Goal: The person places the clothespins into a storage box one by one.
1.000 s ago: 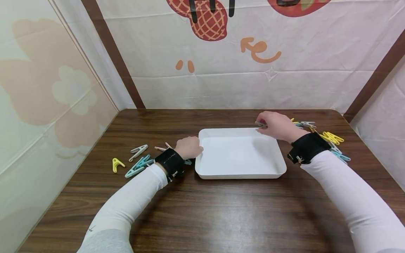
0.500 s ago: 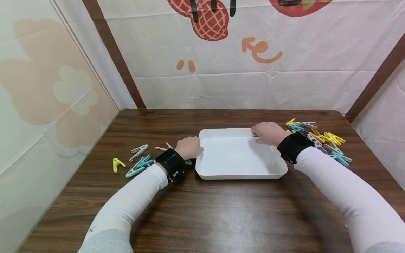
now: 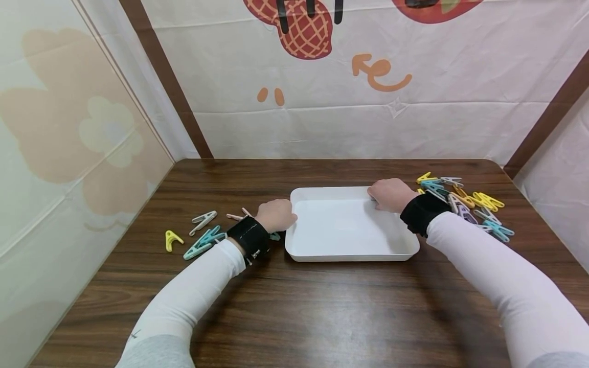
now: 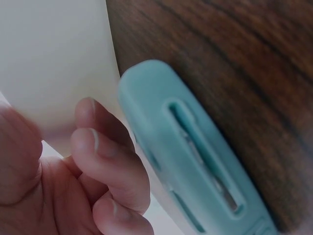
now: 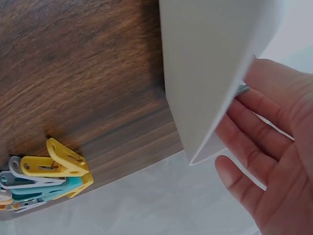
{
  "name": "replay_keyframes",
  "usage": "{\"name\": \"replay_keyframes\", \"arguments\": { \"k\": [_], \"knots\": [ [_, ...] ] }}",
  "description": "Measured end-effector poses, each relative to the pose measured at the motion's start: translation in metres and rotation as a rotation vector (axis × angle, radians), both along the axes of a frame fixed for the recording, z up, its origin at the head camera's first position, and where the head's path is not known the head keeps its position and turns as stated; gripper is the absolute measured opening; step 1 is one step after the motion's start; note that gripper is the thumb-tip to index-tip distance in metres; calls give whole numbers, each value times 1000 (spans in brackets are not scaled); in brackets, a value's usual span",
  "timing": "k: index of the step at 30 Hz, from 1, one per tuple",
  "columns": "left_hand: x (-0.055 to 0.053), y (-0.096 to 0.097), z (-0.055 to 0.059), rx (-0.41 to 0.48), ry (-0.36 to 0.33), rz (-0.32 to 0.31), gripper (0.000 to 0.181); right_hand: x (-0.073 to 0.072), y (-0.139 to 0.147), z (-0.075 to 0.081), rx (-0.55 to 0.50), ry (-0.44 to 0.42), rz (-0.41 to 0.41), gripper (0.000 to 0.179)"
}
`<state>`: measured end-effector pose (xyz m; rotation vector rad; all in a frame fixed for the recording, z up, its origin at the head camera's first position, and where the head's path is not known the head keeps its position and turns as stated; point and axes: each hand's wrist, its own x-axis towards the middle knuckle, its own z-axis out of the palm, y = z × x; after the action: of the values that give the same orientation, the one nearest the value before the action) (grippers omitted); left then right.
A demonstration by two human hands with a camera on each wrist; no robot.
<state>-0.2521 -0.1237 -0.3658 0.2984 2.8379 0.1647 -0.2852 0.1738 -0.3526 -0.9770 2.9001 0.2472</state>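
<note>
A white rectangular tray (image 3: 349,225) sits on the wooden table. My left hand (image 3: 276,215) grips its left rim, fingers curled by the outer wall in the left wrist view. Close beside those fingers is a teal clothespin (image 4: 195,147). My right hand (image 3: 392,194) reaches over the tray's right back corner, fingers inside the wall. A small grey tip (image 5: 242,89) of a clothespin shows between its thumb and fingers in the right wrist view; the rest is hidden.
Left of the tray lie a yellow clothespin (image 3: 172,239), a white clothespin (image 3: 203,221), teal clothespins (image 3: 202,244) and a pink one (image 3: 234,216). Several mixed clothespins, including yellow ones (image 3: 489,201), are heaped at the right. A printed cloth (image 3: 221,128) hangs behind.
My right hand has come down and slightly left over the tray's back right, carrying the grey clothespin, which the head view no longer shows. The left hand stays on the rim.
</note>
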Motion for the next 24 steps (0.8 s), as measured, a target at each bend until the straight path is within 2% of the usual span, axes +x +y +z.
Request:
{"name": "replay_keyframes", "arguments": {
  "k": [7,11,15,18,21,24],
  "knots": [
    [1,-1,0,8,6,1,28,1,-1,2,-10,11,-24,19],
    [2,-1,-2,8,2,2,27,-2,6,8,-89,-29,-61,23],
    [2,-1,-4,12,-1,-1,27,-7,23,26,-248,-17,-145,21],
    [1,0,-5,14,0,-4,28,-9,41,41,-330,14,-231,18],
    [1,0,-5,10,4,2,28,-9,58,50,-358,14,-295,19],
    [0,0,-3,5,7,9,27,-10,73,50,-355,-9,-340,22]
  ]
}}
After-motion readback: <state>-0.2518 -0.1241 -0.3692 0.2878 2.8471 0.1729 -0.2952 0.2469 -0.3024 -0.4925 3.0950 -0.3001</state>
